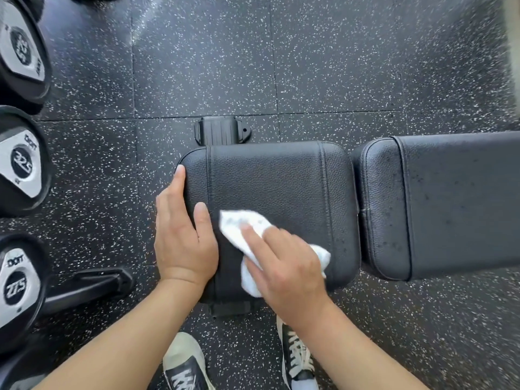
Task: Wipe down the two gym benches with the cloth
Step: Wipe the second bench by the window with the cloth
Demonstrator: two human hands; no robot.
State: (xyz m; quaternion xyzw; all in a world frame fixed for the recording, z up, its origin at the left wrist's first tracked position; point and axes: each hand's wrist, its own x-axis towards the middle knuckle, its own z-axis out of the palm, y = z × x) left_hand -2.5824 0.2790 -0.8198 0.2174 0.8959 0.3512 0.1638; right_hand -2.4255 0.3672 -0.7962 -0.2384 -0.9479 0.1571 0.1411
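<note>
A black padded gym bench lies across the view, its square seat pad [275,190] in the middle and the long back pad [450,204] running off to the right. My right hand [284,266] presses a crumpled white cloth [244,229] flat onto the near left part of the seat pad. My left hand [183,232] rests on the seat pad's left edge, fingers wrapped over the side and thumb on top. The back pad shows small wet speckles. No second bench is in view.
Several dumbbells [22,170] sit on a rack along the left edge. The bench's foot [218,130] pokes out behind the seat pad. My two shoes [185,364] stand on the speckled rubber floor [337,66] below the seat.
</note>
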